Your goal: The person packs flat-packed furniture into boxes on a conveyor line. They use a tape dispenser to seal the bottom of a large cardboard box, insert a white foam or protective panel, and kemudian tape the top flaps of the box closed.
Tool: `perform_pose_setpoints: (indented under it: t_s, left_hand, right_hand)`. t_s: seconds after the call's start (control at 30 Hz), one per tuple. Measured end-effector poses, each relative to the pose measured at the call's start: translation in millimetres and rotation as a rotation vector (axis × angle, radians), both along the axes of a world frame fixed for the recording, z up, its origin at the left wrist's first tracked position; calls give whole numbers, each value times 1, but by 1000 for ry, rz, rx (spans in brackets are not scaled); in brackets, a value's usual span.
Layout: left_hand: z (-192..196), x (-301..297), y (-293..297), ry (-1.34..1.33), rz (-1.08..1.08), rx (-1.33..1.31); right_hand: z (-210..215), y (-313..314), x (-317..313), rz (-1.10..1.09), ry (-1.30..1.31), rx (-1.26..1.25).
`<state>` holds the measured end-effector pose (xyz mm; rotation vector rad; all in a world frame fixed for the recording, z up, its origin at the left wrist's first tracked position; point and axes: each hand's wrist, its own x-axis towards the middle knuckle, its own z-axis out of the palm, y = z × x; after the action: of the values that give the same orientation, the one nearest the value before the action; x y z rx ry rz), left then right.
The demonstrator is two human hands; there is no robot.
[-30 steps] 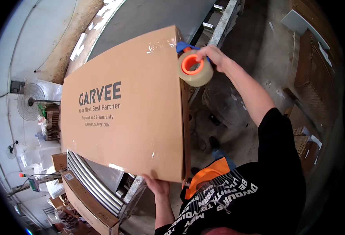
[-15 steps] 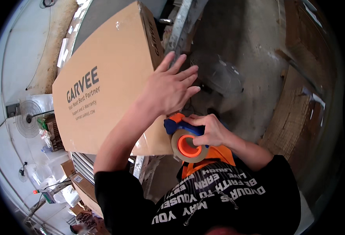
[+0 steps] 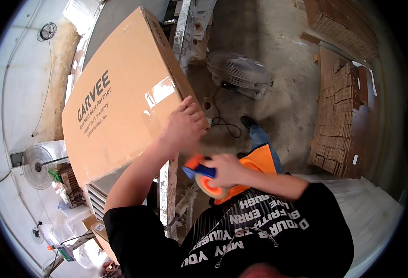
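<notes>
A large brown cardboard box with printing on its side and a strip of clear tape on its top lies tilted on a metal frame. My left hand lies on the box's near corner, fingers bent over the edge. Just below it, my right hand grips an orange and blue tape dispenser carrying a roll of tape, held off the box close to my chest.
A round floor fan lies on the concrete floor beyond the box. Stacks of flattened cardboard stand at the right. A metal post runs under the box. A standing fan is at the left.
My right hand has brought the tape dispenser from the box's far edge down toward my chest. My left hand has come from the box's near underside onto its top corner.
</notes>
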<state>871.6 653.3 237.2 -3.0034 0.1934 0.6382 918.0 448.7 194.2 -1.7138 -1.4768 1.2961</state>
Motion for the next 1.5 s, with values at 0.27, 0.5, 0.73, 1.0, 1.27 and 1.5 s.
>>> perform_pose_setpoints:
  t_s: [0.27,0.5,0.73,1.0,1.27,1.5]
  left_hand:
    - [2,-12,5,-198,162,6]
    - [-14,-11,8,-288,210,-117]
    - [-20,-22,7,-409,197,-161]
    - [-16,-6,10,-361,65,-207]
    - [5,36,30,-56,149,-247]
    - [-42,183,199,468,300,705]
  right_hand:
    - [-64,15,-50,261,67,117]
    - [-82,38,174,-506,770,197]
    - [-86,18,103,0,558,-70]
    - [-62,72,-65,566,-291,406]
    - [-83,-2,100,406,40,200]
    - [-73,-5,236,-167,-202,78]
